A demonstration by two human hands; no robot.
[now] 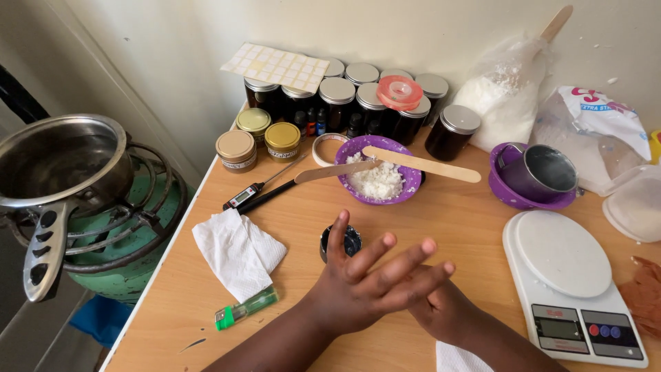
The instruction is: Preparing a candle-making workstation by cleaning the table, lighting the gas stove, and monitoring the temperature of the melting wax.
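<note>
My left hand (368, 279) lies on top of my right hand (444, 313), palms pressed together above the wooden table (468, 207). The left fingers are spread and hold nothing. Most of the right hand is hidden under the left. Just beyond the fingertips sits a small dark round tin (350, 240), partly covered by my left index finger. Further back stands a purple bowl (410, 180) of white flakes with two flat wooden sticks (423, 164) resting across it.
A white kitchen scale (571, 282) sits at right. A folded tissue (237, 251), green lighter (246, 308) and probe thermometer (251, 193) lie at left. Several dark lidded jars (337, 100) line the wall. A metal cup in a purple bowl (537, 176) and a pot on a gas burner (65, 165) are nearby.
</note>
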